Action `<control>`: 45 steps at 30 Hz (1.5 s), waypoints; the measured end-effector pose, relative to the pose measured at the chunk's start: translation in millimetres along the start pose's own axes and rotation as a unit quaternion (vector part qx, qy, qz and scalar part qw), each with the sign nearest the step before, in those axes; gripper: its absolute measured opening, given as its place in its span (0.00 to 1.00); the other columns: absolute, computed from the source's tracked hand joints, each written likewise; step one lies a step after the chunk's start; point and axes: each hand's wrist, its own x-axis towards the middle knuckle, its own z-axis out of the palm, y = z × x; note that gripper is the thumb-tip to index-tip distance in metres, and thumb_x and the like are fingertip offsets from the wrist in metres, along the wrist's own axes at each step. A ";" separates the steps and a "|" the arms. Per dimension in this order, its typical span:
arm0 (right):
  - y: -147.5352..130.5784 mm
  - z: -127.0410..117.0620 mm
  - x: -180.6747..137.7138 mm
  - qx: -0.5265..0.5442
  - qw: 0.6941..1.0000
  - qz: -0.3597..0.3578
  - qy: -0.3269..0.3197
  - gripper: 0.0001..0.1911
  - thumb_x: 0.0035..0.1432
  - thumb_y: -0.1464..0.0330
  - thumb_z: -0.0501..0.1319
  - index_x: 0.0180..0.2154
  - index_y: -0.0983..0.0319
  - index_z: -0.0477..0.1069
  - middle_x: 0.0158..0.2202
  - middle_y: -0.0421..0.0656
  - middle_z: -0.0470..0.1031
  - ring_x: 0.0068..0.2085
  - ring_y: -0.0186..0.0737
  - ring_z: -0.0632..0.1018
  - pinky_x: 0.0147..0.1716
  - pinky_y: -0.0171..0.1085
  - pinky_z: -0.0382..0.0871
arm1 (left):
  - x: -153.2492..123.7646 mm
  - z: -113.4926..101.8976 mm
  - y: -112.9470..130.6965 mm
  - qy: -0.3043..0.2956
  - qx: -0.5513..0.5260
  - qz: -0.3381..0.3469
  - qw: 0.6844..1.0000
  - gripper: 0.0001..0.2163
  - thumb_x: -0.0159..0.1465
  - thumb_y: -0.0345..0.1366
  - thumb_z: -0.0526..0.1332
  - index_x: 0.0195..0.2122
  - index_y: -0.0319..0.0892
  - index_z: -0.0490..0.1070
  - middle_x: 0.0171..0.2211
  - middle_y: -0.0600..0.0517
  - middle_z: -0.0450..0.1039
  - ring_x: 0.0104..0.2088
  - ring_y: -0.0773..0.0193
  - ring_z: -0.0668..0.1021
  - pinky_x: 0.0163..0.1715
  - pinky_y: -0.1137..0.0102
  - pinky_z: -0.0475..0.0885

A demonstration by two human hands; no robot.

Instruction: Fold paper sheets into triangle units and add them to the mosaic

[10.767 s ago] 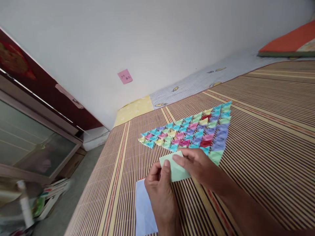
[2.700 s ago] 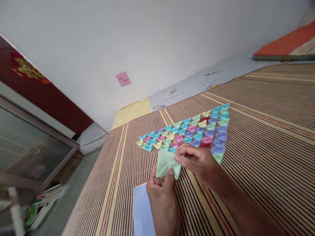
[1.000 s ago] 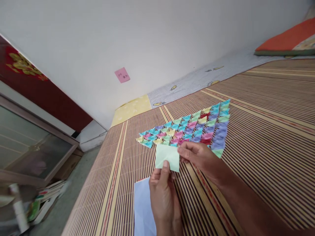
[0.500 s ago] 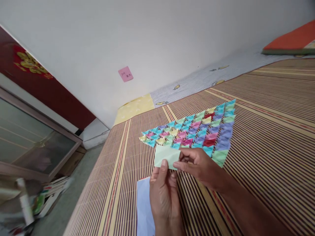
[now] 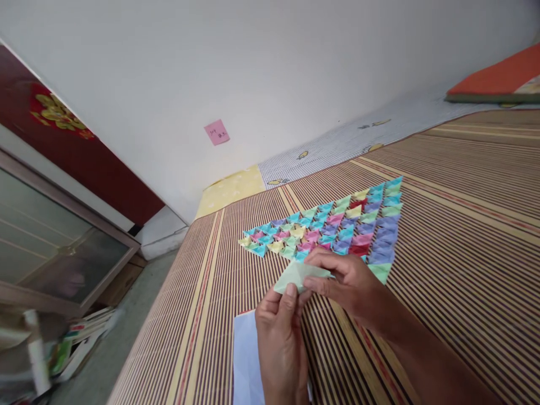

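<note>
A small pale green sheet of paper (image 5: 295,274), folded to a peak at its top, is held between my two hands. My left hand (image 5: 282,332) pinches its lower edge with the thumb in front. My right hand (image 5: 341,281) grips its right side between thumb and fingers, covering that end. Just beyond them, many folded paper pieces (image 5: 333,225) in blue, green, pink, yellow, purple and red lie in rows on the striped mat (image 5: 202,315). Light blue paper (image 5: 247,360) lies under and left of my left wrist.
The mat ends on the left above a grey floor (image 5: 156,281), near a glass-paned door (image 5: 67,242). An orange folded cloth (image 5: 498,76) lies at the far right by the wall. A pink note (image 5: 217,132) is on the wall.
The green paper has gone from a flat rectangle to a peaked shape with slanting sides. My right hand has moved slightly along its upper right side.
</note>
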 end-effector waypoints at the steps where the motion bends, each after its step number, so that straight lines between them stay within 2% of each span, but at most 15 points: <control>1: 0.1 -0.1 0.3 0.007 1.000 -0.006 -0.002 0.09 0.61 0.65 0.65 0.30 0.61 0.77 0.32 0.39 0.73 0.39 0.41 0.73 0.44 0.38 0.64 | -0.2 -0.3 -0.2 -0.008 0.015 0.000 1.000 0.09 0.50 0.28 0.77 0.33 0.37 0.82 0.36 0.45 0.84 0.41 0.53 0.85 0.44 0.63 0.81; 6: -0.4 -0.4 -0.6 0.026 1.000 0.001 -0.017 0.10 0.61 0.65 0.66 0.28 0.60 0.77 0.30 0.38 0.69 0.36 0.38 0.71 0.40 0.37 0.64 | 1.1 -3.8 0.0 -0.036 0.076 0.006 0.996 0.08 0.55 0.34 0.74 0.35 0.37 0.83 0.37 0.43 0.84 0.41 0.53 0.84 0.44 0.62 0.80; 9: -3.2 1.1 -1.6 0.035 0.999 -0.008 -0.013 0.10 0.63 0.66 0.65 0.28 0.60 0.78 0.31 0.39 0.71 0.37 0.39 0.72 0.41 0.37 0.65 | 2.1 -6.3 0.4 -0.050 0.103 0.033 0.993 0.08 0.57 0.37 0.73 0.36 0.38 0.82 0.36 0.44 0.83 0.40 0.55 0.84 0.45 0.63 0.79; 14: -5.0 10.1 -1.8 0.050 0.998 -0.038 0.010 0.06 0.64 0.68 0.65 0.33 0.57 0.80 0.41 0.41 0.76 0.48 0.41 0.75 0.51 0.38 0.66 | 2.6 -8.3 3.0 -0.048 0.104 0.101 0.988 0.06 0.57 0.35 0.73 0.35 0.41 0.80 0.43 0.46 0.81 0.46 0.56 0.82 0.53 0.62 0.74; 16: -4.7 13.1 -2.3 0.044 0.999 -0.028 0.015 0.06 0.63 0.67 0.66 0.33 0.57 0.80 0.48 0.42 0.76 0.55 0.43 0.74 0.56 0.39 0.64 | 2.0 -8.4 5.3 -0.042 0.102 0.121 0.987 0.05 0.57 0.33 0.72 0.31 0.42 0.78 0.46 0.46 0.80 0.47 0.56 0.82 0.53 0.61 0.73; 18: -4.7 14.2 -3.3 0.033 0.999 -0.009 0.010 0.06 0.63 0.65 0.67 0.34 0.57 0.81 0.52 0.44 0.75 0.58 0.45 0.72 0.59 0.41 0.63 | 0.8 -8.7 7.9 -0.042 0.110 0.144 0.983 0.04 0.57 0.31 0.71 0.28 0.42 0.76 0.47 0.47 0.79 0.48 0.55 0.81 0.53 0.60 0.73; 23: -8.0 12.0 -6.1 0.033 0.998 0.015 -0.047 0.08 0.66 0.62 0.64 0.38 0.58 0.81 0.45 0.45 0.78 0.47 0.44 0.78 0.51 0.42 0.71 | -3.9 -10.8 13.0 -0.060 0.192 0.195 0.960 0.06 0.60 0.27 0.64 0.27 0.43 0.75 0.53 0.47 0.75 0.56 0.49 0.77 0.58 0.56 0.70; 27: -11.4 14.3 -5.2 -0.020 1.000 -0.010 -0.009 0.09 0.65 0.62 0.65 0.35 0.58 0.81 0.50 0.46 0.76 0.53 0.48 0.76 0.53 0.42 0.69 | -7.1 -9.5 14.2 -0.050 0.225 0.235 0.944 0.09 0.57 0.24 0.61 0.29 0.45 0.77 0.60 0.48 0.70 0.64 0.47 0.70 0.62 0.55 0.65; 29: -12.3 16.4 -4.6 -0.045 0.999 -0.029 0.005 0.09 0.65 0.63 0.64 0.33 0.59 0.79 0.48 0.46 0.76 0.51 0.47 0.76 0.50 0.40 0.70 | -9.4 -6.4 14.6 -0.033 0.235 0.244 0.940 0.09 0.56 0.23 0.61 0.28 0.45 0.77 0.62 0.49 0.69 0.64 0.46 0.69 0.62 0.54 0.64; 32: -13.0 18.7 -4.8 -0.066 0.996 -0.058 0.001 0.08 0.67 0.68 0.62 0.33 0.59 0.77 0.39 0.42 0.77 0.42 0.41 0.78 0.42 0.37 0.70 | -12.5 -0.4 15.3 -0.010 0.237 0.264 0.935 0.06 0.59 0.28 0.64 0.27 0.44 0.78 0.64 0.47 0.67 0.63 0.44 0.71 0.61 0.52 0.66; 34: -13.1 19.4 -5.8 -0.079 0.994 -0.073 0.006 0.08 0.67 0.69 0.62 0.34 0.58 0.76 0.36 0.40 0.76 0.39 0.39 0.77 0.40 0.36 0.70 | -13.1 2.3 15.5 -0.011 0.237 0.266 0.934 0.03 0.61 0.34 0.67 0.31 0.45 0.80 0.65 0.46 0.66 0.63 0.44 0.71 0.61 0.53 0.67; 38: -11.7 19.5 -7.8 -0.122 0.986 -0.106 0.043 0.08 0.68 0.69 0.61 0.34 0.59 0.75 0.32 0.40 0.74 0.36 0.38 0.76 0.37 0.35 0.69 | -8.5 -0.3 13.3 0.008 0.273 0.244 0.931 0.08 0.59 0.38 0.71 0.39 0.46 0.82 0.59 0.44 0.73 0.61 0.49 0.74 0.58 0.59 0.70; 41: -10.2 20.3 -7.9 -0.141 0.979 -0.126 0.071 0.08 0.68 0.70 0.60 0.34 0.59 0.74 0.32 0.40 0.74 0.35 0.39 0.76 0.36 0.36 0.69 | -3.8 -6.5 10.2 0.054 0.296 0.228 0.926 0.09 0.58 0.42 0.72 0.37 0.45 0.83 0.44 0.45 0.81 0.48 0.54 0.81 0.49 0.64 0.76; 43: -9.8 21.5 -7.3 -0.149 0.977 -0.127 0.079 0.08 0.68 0.70 0.59 0.34 0.59 0.73 0.32 0.41 0.74 0.35 0.40 0.76 0.36 0.36 0.69 | -2.4 -9.6 9.0 0.072 0.314 0.223 0.920 0.10 0.57 0.44 0.72 0.34 0.44 0.83 0.35 0.47 0.82 0.39 0.57 0.82 0.41 0.66 0.78; 45: -10.1 22.4 -6.4 -0.150 0.979 -0.118 0.077 0.08 0.67 0.70 0.60 0.33 0.59 0.73 0.31 0.40 0.74 0.35 0.40 0.76 0.35 0.36 0.69 | -2.3 -11.1 8.7 0.084 0.317 0.214 0.920 0.11 0.57 0.45 0.73 0.33 0.43 0.83 0.31 0.48 0.82 0.34 0.57 0.82 0.36 0.67 0.78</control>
